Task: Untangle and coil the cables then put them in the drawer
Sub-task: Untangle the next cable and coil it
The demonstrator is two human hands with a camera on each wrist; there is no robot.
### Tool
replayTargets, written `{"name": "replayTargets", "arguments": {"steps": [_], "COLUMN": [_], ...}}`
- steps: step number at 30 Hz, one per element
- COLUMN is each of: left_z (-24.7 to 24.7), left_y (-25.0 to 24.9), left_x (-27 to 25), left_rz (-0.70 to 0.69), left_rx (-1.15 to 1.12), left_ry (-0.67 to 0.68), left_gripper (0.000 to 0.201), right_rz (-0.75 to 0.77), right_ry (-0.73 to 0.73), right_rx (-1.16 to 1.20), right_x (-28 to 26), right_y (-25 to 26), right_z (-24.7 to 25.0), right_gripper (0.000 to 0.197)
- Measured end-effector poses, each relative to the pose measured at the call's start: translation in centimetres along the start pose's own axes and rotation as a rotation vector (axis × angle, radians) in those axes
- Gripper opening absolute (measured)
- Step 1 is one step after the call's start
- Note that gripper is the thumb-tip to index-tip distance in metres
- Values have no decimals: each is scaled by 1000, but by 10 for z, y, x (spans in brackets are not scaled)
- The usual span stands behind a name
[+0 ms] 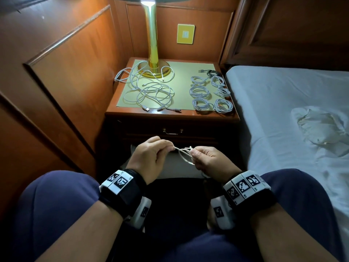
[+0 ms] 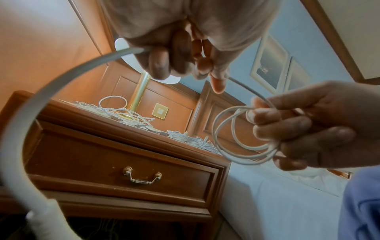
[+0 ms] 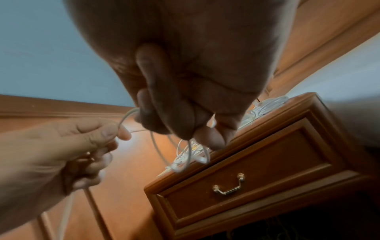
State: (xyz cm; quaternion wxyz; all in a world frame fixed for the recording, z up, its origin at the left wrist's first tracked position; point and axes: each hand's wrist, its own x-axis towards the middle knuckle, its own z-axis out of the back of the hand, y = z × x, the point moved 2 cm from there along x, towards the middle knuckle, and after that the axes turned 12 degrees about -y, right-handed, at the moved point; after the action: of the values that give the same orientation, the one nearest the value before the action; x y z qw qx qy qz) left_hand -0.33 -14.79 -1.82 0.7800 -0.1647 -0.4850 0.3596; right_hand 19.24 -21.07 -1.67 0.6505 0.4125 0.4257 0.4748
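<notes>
Coiling is the step in hand: the right hand [image 1: 208, 159] grips a small stack of loops of a thin white cable [image 2: 242, 134], fingers curled round them, while the left hand [image 1: 151, 157] pinches the free run between thumb and forefinger just beside it. Both hover in front of the closed drawer [image 1: 172, 131], over the lap. The next move likely calls for feeding another loop onto the stack, keeping turns even so they don't spring apart. On the nightstand [image 1: 234, 118], a tangle [image 1: 149, 89] of white cables lies loose by the lamp [image 1: 153, 44]; to its right sit finished coils [image 1: 209, 95], neat and separate, near the bed [image 1: 283, 95]. The held cable looks smooth, springy and light.
</notes>
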Motion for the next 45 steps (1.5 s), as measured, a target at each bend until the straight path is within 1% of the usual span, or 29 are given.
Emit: {"name": "replayTargets", "arguments": {"steps": [3,5,8,10,12,13,15,16,19,20,21,23,25,26,28,32,35,38,40,42,43,45], "left_z": [-1,-4,-10,-15,-18,-19,-19,-20,-23,-23,-22,-20,-18,-18,-18,-17,-17,-18,-17,-16,-16,-17], "left_y": [1,0,-5,-5,-7,-8,-12,-14,-16,-16,-17,-17,-17,-17,-19,-23,-20,-20,-18,-17,-18,-22], "left_x": [0,-1,-4,-9,-10,-10,-9,-9,-9,-8,-6,-3,-1,-1,0,1,1,-2,-4,-4,-3,-2], "left_rz": [44,109,213,280,456,494,461,435,447,468,489,517,549,561,573,589,564,531,477,419,404,395], "left_rx": [3,-38,-158,-294,-497,-553,-517,-486,-479,-488,-494,-485,-479,-485,-492,-483,-414,-349,-346,-366,-378,-392], "left_ry": [5,47,225,290,311,323,344,353,301,278,255,200,115,78,40,27,51,110,140,191,221,239], "left_gripper": [10,17,47,64,73,70,48,42,37,39,46,69,75,75,63,54,52,58,46,26,20,21], "right_rz": [-135,-190,-265,-324,-341,-334,-322,-325,-332,-313,-287,-247,-227,-223,-221,-249,-280,-332,-346,-365,-375,-377], "right_ry": [128,158,180,202,224,230,244,260,301,288,266,221,195,188,168,156,205,205,182,134,111,87], "right_rx": [227,369,557,602,599,590,583,590,638,636,625,596,588,596,619,643,608,571,585,647,677,714], "right_x": [-5,-8,-11,-13,-14,-14,-14,-15,-14,-13,-12,-12,-12,-12,-12,-12,-13,-16,-17,-15,-14,-14], "right_y": [9,14,15,16,16,15,14,14,13,14,15,17,18,19,19,15,14,16,19,19,18,19], "right_z": [-3,-3,0,2,3,3,2,1,-4,-5,-6,-7,-8,-8,-9,-8,-10,-13,-11,-6,-4,-3], "right_gripper": [42,41,35,35,38,38,39,40,45,45,44,40,34,32,30,26,28,31,32,34,33,33]}}
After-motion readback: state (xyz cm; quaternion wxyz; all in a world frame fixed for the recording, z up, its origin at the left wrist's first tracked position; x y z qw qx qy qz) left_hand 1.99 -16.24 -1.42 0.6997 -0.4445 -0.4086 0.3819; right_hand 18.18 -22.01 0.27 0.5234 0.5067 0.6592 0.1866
